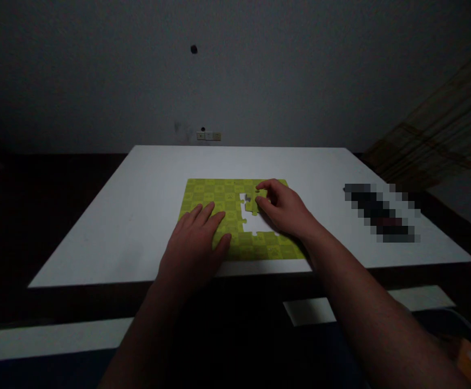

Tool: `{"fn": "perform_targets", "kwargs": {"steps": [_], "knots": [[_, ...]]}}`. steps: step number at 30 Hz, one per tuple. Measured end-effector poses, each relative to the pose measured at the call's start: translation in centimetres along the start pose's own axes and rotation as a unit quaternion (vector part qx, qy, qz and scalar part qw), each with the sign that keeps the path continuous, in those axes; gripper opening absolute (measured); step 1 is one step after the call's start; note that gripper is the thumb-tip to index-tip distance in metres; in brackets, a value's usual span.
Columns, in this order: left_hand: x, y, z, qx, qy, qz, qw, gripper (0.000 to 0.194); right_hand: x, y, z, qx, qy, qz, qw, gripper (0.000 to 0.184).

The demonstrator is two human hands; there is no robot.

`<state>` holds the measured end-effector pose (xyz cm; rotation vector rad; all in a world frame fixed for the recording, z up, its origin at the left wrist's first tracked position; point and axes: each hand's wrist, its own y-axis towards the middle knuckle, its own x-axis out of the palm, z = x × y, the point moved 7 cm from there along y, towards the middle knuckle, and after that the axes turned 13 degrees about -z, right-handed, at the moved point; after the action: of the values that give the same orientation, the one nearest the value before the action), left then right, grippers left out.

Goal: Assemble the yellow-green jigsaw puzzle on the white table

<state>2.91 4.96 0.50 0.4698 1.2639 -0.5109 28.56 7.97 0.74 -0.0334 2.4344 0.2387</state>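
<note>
Grey wall (235, 70) with a socket panel (208, 135) at 12 o'clock, above a white rectangular surface (106, 243). A pixel-blurred object (381, 213) lies at 3 o'clock on the surface. Mid-surface lies a green jigsaw puzzle (215, 194), its gap showing white. Left hand (193, 243) rests flat on the puzzle, grip released; right hand (284, 208) grasps a loose piece (255, 201) at the gap.

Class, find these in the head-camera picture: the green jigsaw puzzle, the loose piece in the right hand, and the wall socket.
green jigsaw puzzle (207, 197), head view, assembled left part
loose puzzle piece (255, 201), head view, its middle
wall socket (208, 136), head view, faceplate centre
</note>
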Motion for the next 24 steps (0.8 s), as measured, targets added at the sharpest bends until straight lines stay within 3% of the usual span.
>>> {"fn": "perform_targets", "kwargs": {"steps": [4,11,17,24], "knots": [[0.0,0.0,0.0,-0.001,-0.005,0.007,1.0,0.051,0.7,0.8,0.0,-0.009,-0.035,-0.01,0.999,0.029],[-0.3,-0.4,0.2,-0.012,-0.012,0.009,1.0,0.051,1.4,1.6,-0.3,-0.011,-0.083,0.027,0.996,0.023],[-0.7,-0.7,0.4,-0.012,-0.009,0.009,1.0,0.051,1.7,1.6,-0.7,0.03,-0.112,0.049,0.992,0.023],[-0.5,-0.8,0.4,-0.012,-0.013,0.021,1.0,0.05,2.5,1.6,-2.3,-0.002,-0.166,0.046,0.985,0.017]]}}
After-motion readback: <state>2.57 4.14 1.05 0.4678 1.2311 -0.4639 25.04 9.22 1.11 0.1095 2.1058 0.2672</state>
